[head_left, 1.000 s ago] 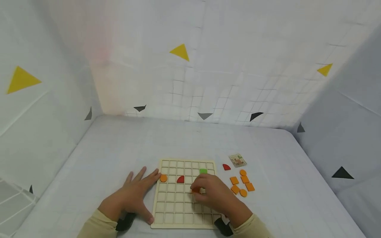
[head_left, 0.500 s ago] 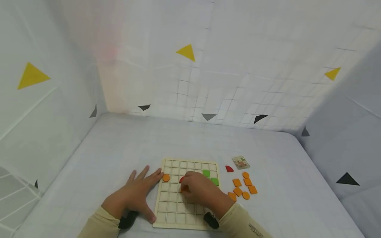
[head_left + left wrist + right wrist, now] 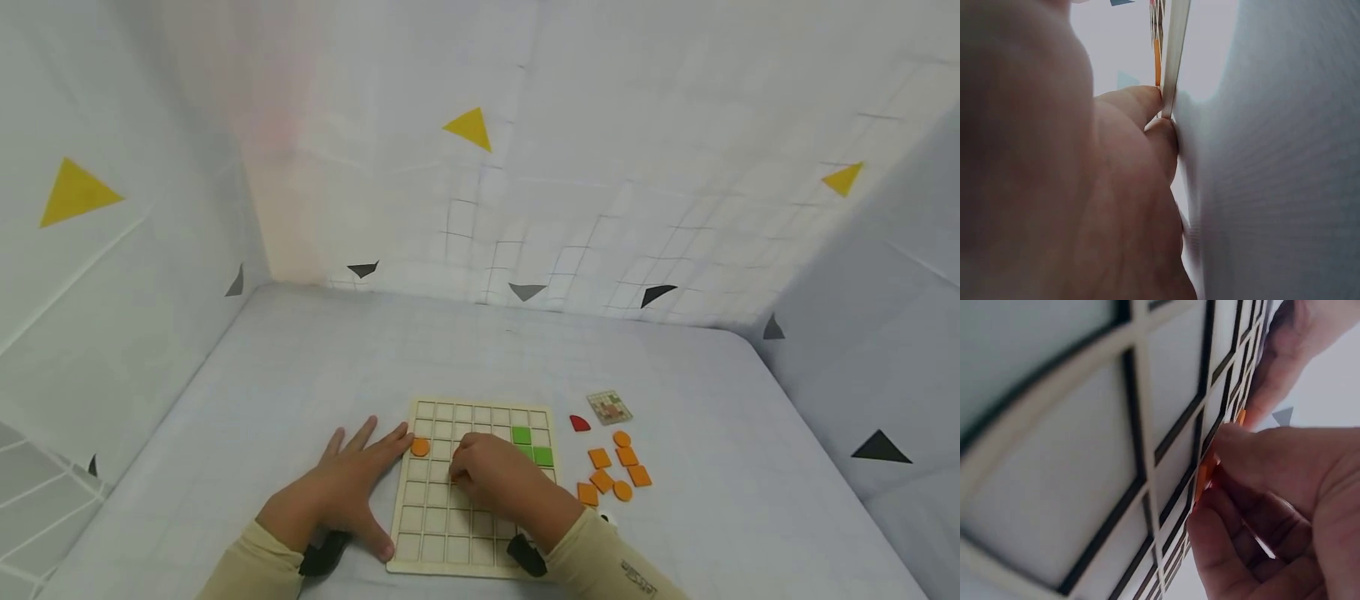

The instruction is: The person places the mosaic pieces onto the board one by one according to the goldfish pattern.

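A cream grid board (image 3: 422, 547) lies flat on the white-covered table. My left hand (image 3: 337, 487) is spread along its left side, thumb by the lower corner and index fingertip close to an orange disc (image 3: 420, 447). Over the middle of the board, my right hand (image 3: 498, 475) pinches an orange tile (image 3: 1202, 478) between thumb and fingers, right at the grid; its full outline is hidden by the fingers. Green square tiles (image 3: 521, 435) sit in cells beyond that hand. In the left wrist view, left fingertips (image 3: 1161, 134) meet the board's edge (image 3: 1174, 56).
Right of the board lie several loose orange squares (image 3: 627, 456) and discs (image 3: 622, 491), plus a red quarter-circle (image 3: 580, 423). A small pattern card (image 3: 610, 407) is behind them. White fabric walls (image 3: 360, 167) enclose the table at the back and sides.
My right hand has moved left across the board with the orange tile, uncovering more green and now covering the red quarter-circle on the grid. The left hand keeps its place.
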`<move>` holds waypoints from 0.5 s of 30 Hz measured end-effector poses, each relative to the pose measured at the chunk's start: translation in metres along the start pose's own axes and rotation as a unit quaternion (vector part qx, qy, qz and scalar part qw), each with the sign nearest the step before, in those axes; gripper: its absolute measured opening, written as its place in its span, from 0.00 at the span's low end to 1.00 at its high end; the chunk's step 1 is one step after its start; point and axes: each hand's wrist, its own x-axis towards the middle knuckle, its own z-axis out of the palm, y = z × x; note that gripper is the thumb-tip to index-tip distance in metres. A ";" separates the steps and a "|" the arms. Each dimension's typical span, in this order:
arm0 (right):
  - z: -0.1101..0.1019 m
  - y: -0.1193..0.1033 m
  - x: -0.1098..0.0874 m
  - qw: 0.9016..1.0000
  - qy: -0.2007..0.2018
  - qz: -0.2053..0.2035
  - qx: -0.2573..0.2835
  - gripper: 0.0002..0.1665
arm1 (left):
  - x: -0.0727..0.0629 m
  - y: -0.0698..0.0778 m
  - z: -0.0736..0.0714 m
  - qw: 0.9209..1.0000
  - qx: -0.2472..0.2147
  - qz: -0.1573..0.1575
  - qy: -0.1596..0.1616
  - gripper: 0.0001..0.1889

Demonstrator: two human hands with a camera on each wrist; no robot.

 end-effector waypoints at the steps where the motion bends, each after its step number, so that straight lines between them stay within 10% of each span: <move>1: 0.000 0.000 -0.002 1.000 -0.001 0.003 0.008 0.07 | 0.000 0.000 0.000 1.000 0.001 -0.001 -0.001 0.77; 7: -0.003 0.002 -0.026 0.993 0.011 0.062 0.097 0.12 | 0.000 0.000 0.003 1.000 0.007 -0.004 -0.001 0.77; 15: -0.004 0.016 -0.075 0.960 0.086 0.149 0.220 0.17 | 0.001 0.000 0.002 1.000 0.002 -0.002 0.001 0.77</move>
